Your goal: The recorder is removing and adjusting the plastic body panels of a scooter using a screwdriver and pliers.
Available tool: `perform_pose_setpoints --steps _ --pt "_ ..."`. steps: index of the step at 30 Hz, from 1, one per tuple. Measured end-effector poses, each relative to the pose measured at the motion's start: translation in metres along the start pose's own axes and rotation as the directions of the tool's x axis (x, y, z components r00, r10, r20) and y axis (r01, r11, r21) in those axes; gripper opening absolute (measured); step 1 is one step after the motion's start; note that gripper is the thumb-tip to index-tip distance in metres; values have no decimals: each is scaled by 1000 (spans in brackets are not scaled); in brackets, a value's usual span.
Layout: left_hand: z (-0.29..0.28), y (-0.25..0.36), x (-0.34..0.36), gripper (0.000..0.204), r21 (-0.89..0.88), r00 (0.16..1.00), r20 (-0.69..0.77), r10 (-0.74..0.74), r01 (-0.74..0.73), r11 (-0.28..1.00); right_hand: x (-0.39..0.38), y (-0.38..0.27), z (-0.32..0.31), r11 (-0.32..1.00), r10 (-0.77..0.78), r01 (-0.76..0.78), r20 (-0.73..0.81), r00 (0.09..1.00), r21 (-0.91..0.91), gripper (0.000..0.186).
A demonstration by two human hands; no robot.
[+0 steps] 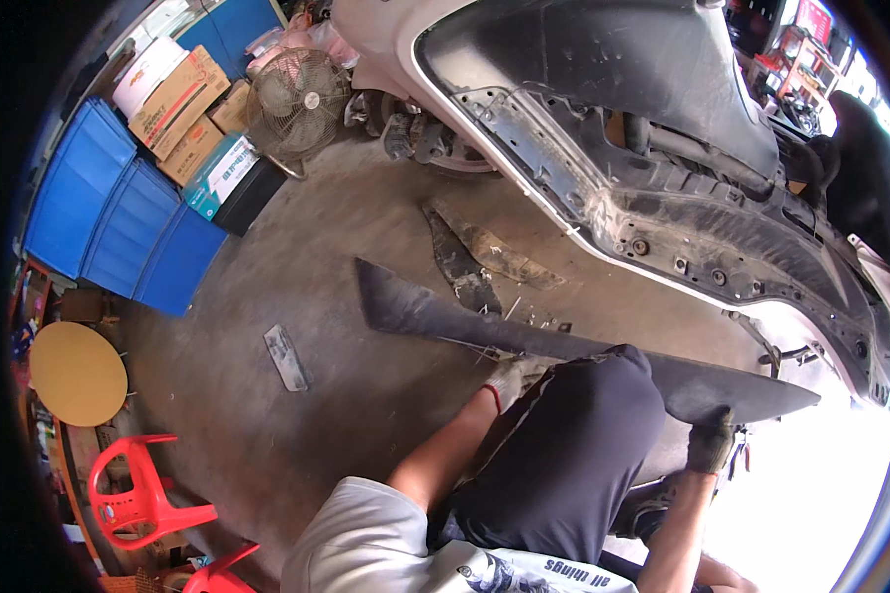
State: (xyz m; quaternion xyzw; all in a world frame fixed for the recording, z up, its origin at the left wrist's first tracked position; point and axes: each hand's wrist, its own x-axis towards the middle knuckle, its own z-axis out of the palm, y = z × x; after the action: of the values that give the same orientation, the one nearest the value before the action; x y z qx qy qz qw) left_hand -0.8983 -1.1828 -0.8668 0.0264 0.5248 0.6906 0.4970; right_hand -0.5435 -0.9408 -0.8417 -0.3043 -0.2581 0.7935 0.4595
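A long black car trim panel (405, 308) lies across in front of me, tapering to a point on the right. My left hand (509, 380), in a pale glove, is closed at the panel's near edge, partly hidden by my bent knee. My right hand (710, 445), in a dark glove, grips the near edge close to the pointed right end. My knee covers part of the panel's middle. Beyond it on the floor lie a dark dusty strip (458, 259) and a brown, dirt-covered strip (512, 259), with small loose bits nearby.
A raised light-coloured car body (603, 257) with its dirty underside edge exposed stands ahead and right. A floor fan (297, 99), cardboard boxes (180, 107) and blue bins (104, 212) line the far left. Red plastic chairs (143, 504) and a round yellow-topped stool (77, 374) stand left; a flat grey piece (286, 358) lies nearer.
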Motion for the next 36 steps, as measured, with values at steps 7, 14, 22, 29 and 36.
perform_pose_setpoints --steps 7,14,22,29,36 --pt "-67 -6 44 30 -487 953 -186 -241 123 865 6 -69 -39 953 -90 168 297 951 -251 39" --pt "-63 38 58 41 -778 984 -177 -37 -117 617 -23 -84 29 955 -227 182 183 957 235 37" --pt "-4 99 29 44 -839 977 -19 211 -131 529 -27 -110 55 877 -174 242 -194 965 414 51" --pt "46 134 -1 42 -729 937 197 290 -58 682 -8 -149 47 839 -159 340 -407 899 424 71" --pt "53 137 -4 43 -544 942 131 307 -191 817 -8 -232 50 823 -341 474 -394 853 314 81"
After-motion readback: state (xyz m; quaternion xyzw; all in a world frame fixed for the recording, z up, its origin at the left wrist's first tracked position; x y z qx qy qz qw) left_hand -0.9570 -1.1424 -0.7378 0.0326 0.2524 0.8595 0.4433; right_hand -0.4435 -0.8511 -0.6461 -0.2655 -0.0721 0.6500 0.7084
